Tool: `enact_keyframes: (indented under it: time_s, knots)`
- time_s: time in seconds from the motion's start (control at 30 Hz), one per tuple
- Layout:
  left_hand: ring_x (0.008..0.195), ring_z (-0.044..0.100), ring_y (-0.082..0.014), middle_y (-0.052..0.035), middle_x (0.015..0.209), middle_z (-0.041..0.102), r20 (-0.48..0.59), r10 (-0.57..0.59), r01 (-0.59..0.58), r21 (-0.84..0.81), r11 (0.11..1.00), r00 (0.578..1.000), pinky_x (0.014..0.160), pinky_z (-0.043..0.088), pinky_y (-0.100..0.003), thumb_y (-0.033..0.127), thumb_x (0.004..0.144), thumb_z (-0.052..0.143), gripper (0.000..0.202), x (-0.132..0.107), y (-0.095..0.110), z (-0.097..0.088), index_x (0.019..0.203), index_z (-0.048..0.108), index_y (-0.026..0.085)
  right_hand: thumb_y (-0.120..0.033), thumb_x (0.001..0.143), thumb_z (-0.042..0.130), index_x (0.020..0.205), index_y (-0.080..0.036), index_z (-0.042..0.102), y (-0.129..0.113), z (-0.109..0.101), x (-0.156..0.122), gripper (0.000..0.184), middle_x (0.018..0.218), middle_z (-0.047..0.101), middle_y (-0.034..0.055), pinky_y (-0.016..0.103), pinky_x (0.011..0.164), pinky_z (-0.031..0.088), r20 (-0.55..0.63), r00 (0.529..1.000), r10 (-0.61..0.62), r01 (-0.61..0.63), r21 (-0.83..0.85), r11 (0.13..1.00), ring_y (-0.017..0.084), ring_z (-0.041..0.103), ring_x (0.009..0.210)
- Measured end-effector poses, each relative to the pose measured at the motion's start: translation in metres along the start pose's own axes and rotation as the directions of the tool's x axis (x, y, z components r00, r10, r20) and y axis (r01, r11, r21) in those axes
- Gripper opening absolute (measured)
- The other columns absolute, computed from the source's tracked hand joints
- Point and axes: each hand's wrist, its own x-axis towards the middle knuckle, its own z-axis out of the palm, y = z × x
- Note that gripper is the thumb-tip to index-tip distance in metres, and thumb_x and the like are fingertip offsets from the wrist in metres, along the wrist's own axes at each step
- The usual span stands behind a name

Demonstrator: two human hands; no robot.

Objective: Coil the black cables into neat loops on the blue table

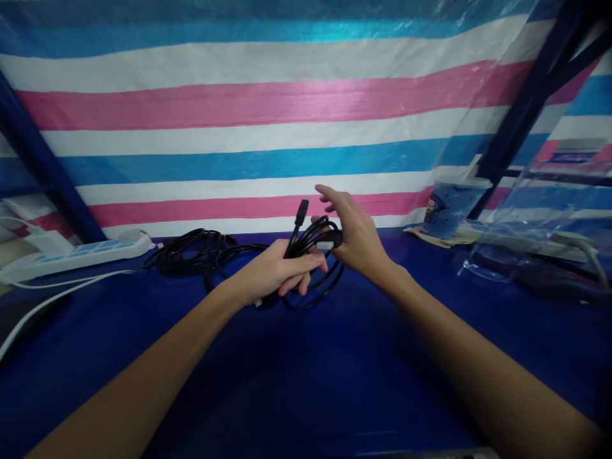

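Note:
My left hand (282, 271) is closed around a bundle of looped black cable (306, 242), held just above the table. A black plug (301, 213) points up out of the bundle, and a silver-ended connector (326, 245) lies across its right side. A small light connector tip (259, 303) shows below my left hand. At the right side of the loops, my right hand (356, 233) has its fingers raised and apart. Its palm side is close to the cable; the thumb is partly hidden by the loops. Slack loops hang beneath both hands.
Another coiled black cable (189, 250) lies on the blue table (325, 382), left of my hands. Further left sits a white power strip (95, 253) with white cords. On the right are a blue cup (452, 207) with a straw and a clear plastic holder (526, 217).

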Motion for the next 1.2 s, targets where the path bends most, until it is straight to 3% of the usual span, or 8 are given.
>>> enact_keyframes:
  time_s: [0.13, 0.37, 0.43, 0.57, 0.7, 0.83, 1.03, 1.2]
  knots:
    - [0.03, 0.03, -0.006, 0.0097, 0.037, 0.026, 0.035, -0.056, 0.059, -0.082, 0.995, 0.998, 0.04, 0.035, -0.019, 0.038, 0.085, 0.055, 0.019, -0.003, 0.001, -0.005, 0.084, 0.06, 0.019, -0.024, 0.076, 0.061, 0.139, -0.015, 0.032, 0.012, -0.007, 0.003, 0.07, 0.126, 0.048, 0.0165, 0.039, 0.079, 0.051, 0.262, 0.942, 0.211, -0.268, 0.208, 0.941, 0.026, 0.057, 0.099]
    - [0.032, 0.015, -0.0042, 0.0088, 0.039, 0.023, 0.262, -0.155, 0.216, -0.224, 0.95, 0.953, 0.036, 0.016, -0.019, 0.041, 0.09, 0.047, 0.029, -0.005, -0.003, 0.001, 0.075, 0.056, 0.018, -0.032, 0.079, 0.059, 0.126, -0.017, 0.049, 0.012, -0.021, 0.003, 0.05, 0.097, 0.064, 0.0108, 0.025, 0.04, 0.048, 0.665, 0.65, 0.367, -0.574, 0.112, 0.811, 0.018, 0.06, 0.062]
    - [0.03, 0.014, -0.0037, 0.0091, 0.038, 0.022, 0.265, -0.175, 0.24, -0.238, 0.941, 0.948, 0.035, 0.016, -0.019, 0.047, 0.09, 0.043, 0.037, -0.004, -0.006, 0.003, 0.071, 0.054, 0.018, -0.035, 0.077, 0.064, 0.12, -0.017, 0.053, 0.012, -0.025, 0.004, 0.048, 0.084, 0.066, 0.0077, 0.025, 0.04, 0.046, 0.693, 0.619, 0.369, -0.568, 0.069, 0.82, 0.016, 0.059, 0.053]
    - [0.027, 0.013, -0.0039, 0.0088, 0.035, 0.019, 0.228, -0.195, 0.267, -0.351, 0.898, 0.954, 0.033, 0.018, -0.019, 0.059, 0.089, 0.034, 0.051, 0.0, -0.009, 0.004, 0.063, 0.051, 0.018, -0.036, 0.079, 0.063, 0.086, -0.013, 0.063, 0.017, -0.029, 0.006, 0.024, 0.055, 0.059, 0.0022, 0.025, 0.043, 0.039, 0.679, 0.642, 0.355, -0.462, -0.027, 0.886, 0.013, 0.053, 0.044]
    - [0.028, 0.01, -0.004, 0.0087, 0.036, 0.017, 0.057, -0.116, 0.129, -0.526, 0.841, 0.992, 0.032, 0.019, -0.018, 0.049, 0.092, 0.035, 0.049, 0.004, -0.008, -0.004, 0.055, 0.04, 0.018, -0.042, 0.081, 0.059, 0.052, -0.015, 0.053, 0.022, -0.033, 0.008, 0.04, 0.047, 0.054, 0.0019, 0.027, 0.046, 0.033, 0.648, 0.669, 0.365, -0.356, -0.152, 0.922, 0.012, 0.049, 0.043]
    - [0.029, 0.009, -0.0045, 0.0088, 0.037, 0.017, -0.011, -0.114, 0.088, -0.566, 0.819, 0.993, 0.032, 0.018, -0.017, 0.046, 0.094, 0.034, 0.048, 0.005, -0.01, -0.012, 0.055, 0.036, 0.018, -0.043, 0.079, 0.062, 0.061, -0.015, 0.054, 0.023, -0.035, 0.009, 0.034, 0.054, 0.055, 0.001, 0.025, 0.047, 0.034, 0.657, 0.654, 0.376, -0.441, -0.072, 0.894, 0.012, 0.05, 0.048]
    - [0.029, 0.011, -0.0034, 0.009, 0.037, 0.02, 0.218, -0.208, 0.292, -0.487, 0.823, 0.953, 0.033, 0.02, -0.017, 0.05, 0.092, 0.035, 0.048, 0.005, -0.011, -0.006, 0.057, 0.039, 0.017, -0.028, 0.083, 0.056, 0.112, -0.013, 0.052, 0.017, -0.015, 0.004, 0.033, 0.077, 0.059, 0.0048, 0.028, 0.059, 0.04, 0.502, 0.826, 0.254, -0.316, 0.039, 0.948, 0.016, 0.053, 0.066]
    - [0.027, 0.011, -0.0029, 0.0092, 0.036, 0.019, 0.365, -0.202, 0.379, -0.518, 0.767, 0.909, 0.032, 0.017, -0.017, 0.054, 0.09, 0.038, 0.051, 0.0, -0.007, -0.004, 0.055, 0.036, 0.017, -0.012, 0.078, 0.049, 0.122, -0.018, 0.049, 0.007, -0.004, 0.001, 0.045, 0.117, 0.054, 0.0099, 0.034, 0.088, 0.042, 0.431, 0.902, -0.014, -0.185, 0.417, 0.89, 0.02, 0.052, 0.106]
